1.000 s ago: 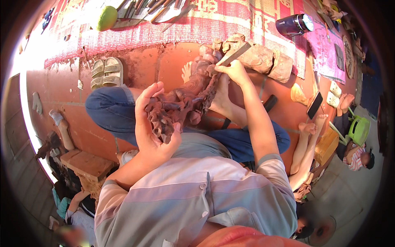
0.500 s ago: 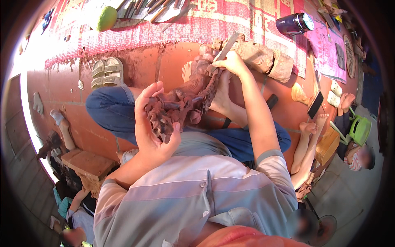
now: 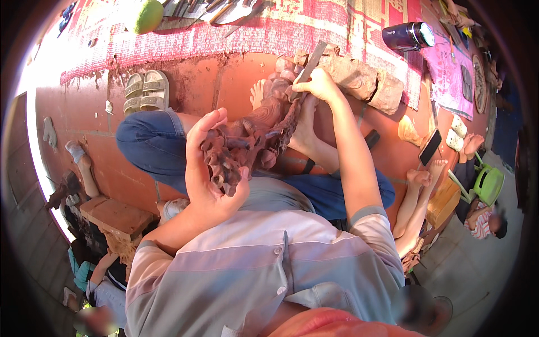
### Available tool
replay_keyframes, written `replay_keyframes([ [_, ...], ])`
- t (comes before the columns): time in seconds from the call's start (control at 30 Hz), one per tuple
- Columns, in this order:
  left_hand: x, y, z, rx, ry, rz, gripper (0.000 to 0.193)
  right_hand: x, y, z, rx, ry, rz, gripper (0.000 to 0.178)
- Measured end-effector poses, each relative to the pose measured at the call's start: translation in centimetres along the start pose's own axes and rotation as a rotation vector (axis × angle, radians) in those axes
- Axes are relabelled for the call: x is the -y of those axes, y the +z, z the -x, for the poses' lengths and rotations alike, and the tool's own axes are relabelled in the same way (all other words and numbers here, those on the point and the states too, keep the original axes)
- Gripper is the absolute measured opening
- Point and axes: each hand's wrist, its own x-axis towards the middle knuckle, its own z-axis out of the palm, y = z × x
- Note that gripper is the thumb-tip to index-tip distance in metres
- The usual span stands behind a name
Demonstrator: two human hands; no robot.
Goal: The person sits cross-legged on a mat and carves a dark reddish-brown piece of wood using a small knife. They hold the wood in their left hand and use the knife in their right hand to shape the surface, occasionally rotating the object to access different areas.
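Carefully, hold the carving (image 3: 265, 115) steady between your knees (image 3: 149, 140): your left hand (image 3: 210, 196) clasps its near end, fingers around it. Your right hand (image 3: 321, 87) has fingers gripping the flat tool (image 3: 312, 58); better press lightly and evenly.

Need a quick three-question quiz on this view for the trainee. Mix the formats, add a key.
1. Multiple choice: which hand holds the flat, bar-shaped tool?
A) left only
B) right only
C) both
2. True or false: in the picture, the green fruit lies to the left of the dark flask.
3. Fill the gap: the left hand cradles the near end of the knobbly brown ____.

Key:
1. B, the right hand
2. True
3. carving
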Motion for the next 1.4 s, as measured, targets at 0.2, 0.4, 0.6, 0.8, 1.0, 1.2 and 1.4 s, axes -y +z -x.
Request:
replay_keyframes([
  [0.2, 0.0, -0.2, -0.2, -0.005, 0.013, -0.027, 0.076, 1.5, 0.4, 0.2, 0.005, -0.041, 0.011, 0.017],
  [0.4, 0.0, 0.1, -0.2, -0.016, 0.024, 0.000, 0.075, 1.6, 0.1, -0.2, 0.002, 0.111, -0.019, 0.019],
  [0.6, -0.1, 0.0, -0.2, 0.001, 0.012, -0.027, 0.074, 0.9, 0.2, -0.7, 0.005, 0.079, 0.188, 0.026],
  [0.8, -0.1, -0.1, -0.2, -0.028, 0.002, -0.004, 0.075, 3.2, 0.5, -0.5, 0.070, 0.036, 0.194, 0.028],
  [1.0, -0.2, 0.0, -0.3, 0.007, 0.017, -0.002, 0.075, 2.0, 0.1, -1.2, 0.007, 0.068, 0.214, 0.025],
  [1.2, 0.1, 0.2, -0.2, -0.023, 0.035, 0.022, 0.074, 1.1, 0.1, -0.7, 0.022, 0.024, 0.165, 0.023],
  [1.4, 0.1, 0.0, -0.2, -0.041, 0.028, 0.006, 0.073, 2.8, 0.8, 0.0, 0.028, -0.011, 0.171, 0.022],
])
